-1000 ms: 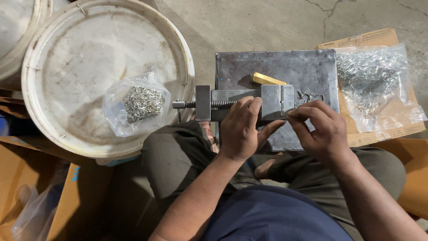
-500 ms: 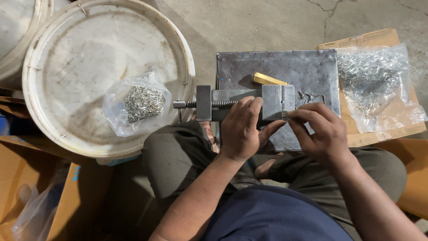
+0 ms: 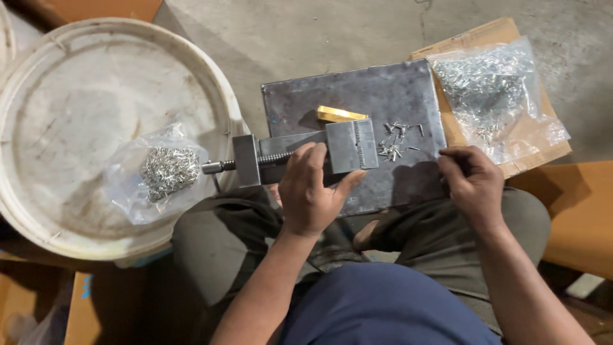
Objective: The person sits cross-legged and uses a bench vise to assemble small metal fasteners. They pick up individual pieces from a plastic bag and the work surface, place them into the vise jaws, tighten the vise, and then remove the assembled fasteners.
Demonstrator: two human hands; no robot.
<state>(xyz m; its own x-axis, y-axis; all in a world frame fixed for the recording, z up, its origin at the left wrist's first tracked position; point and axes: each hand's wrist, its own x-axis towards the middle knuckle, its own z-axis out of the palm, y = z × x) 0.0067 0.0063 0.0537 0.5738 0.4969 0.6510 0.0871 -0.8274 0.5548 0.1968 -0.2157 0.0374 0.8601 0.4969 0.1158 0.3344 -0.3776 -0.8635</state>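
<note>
Head view shows me looking straight down at a small metal vise [image 3: 306,156] lying on a grey steel plate [image 3: 383,96] in front of my knees. Its long axis runs left to right across the frame, with the screw end [image 3: 214,167] pointing left, out over the plate's edge toward the white bucket lid [image 3: 76,83], and the ridged jaw block pointing right. My left hand [image 3: 310,191] is wrapped over the middle of the vise, fingers on top and thumb under the near side, gripping it firmly. My right hand [image 3: 469,182] rests at the plate's right edge with fingers curled in; it may be pinching 1 small piece, but I cannot tell from here. Just right of the vise lies a loose scatter of small metal pins [image 3: 396,140], and a yellow block [image 3: 341,115] sits behind the vise. 2 clear bags hold more metal bits: 1 bag [image 3: 159,172] on the bucket lid, another bag [image 3: 495,89] on cardboard [image 3: 491,32] at right.
</note>
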